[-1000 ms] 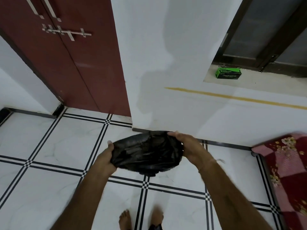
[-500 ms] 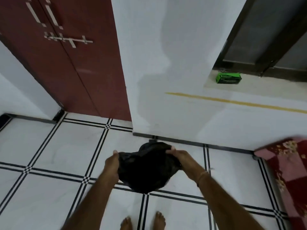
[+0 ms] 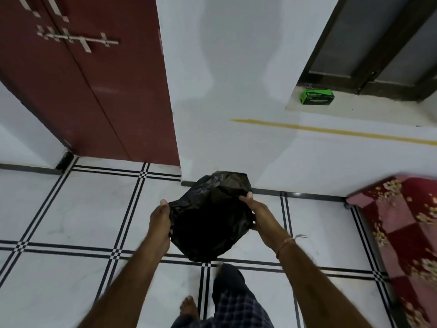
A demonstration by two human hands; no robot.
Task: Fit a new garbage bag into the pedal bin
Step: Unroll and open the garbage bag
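Garbage bag (image 3: 209, 223) — black, crumpled, hangs between both grips above the tiled floor (image 3: 71, 209). Left hand (image 3: 160, 223) and right hand (image 3: 259, 216) pinch opposite edges. Likely light, limp, slippery — best held at the mouth hem.

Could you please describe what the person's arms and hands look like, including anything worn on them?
Both forearms are bare, with no sleeves, gloves or rings visible. The left hand has nothing on its wrist. The right hand has a thin orange thread bracelet around the wrist, with a short loose end sticking out to the side. Fine hair shows on both forearms.
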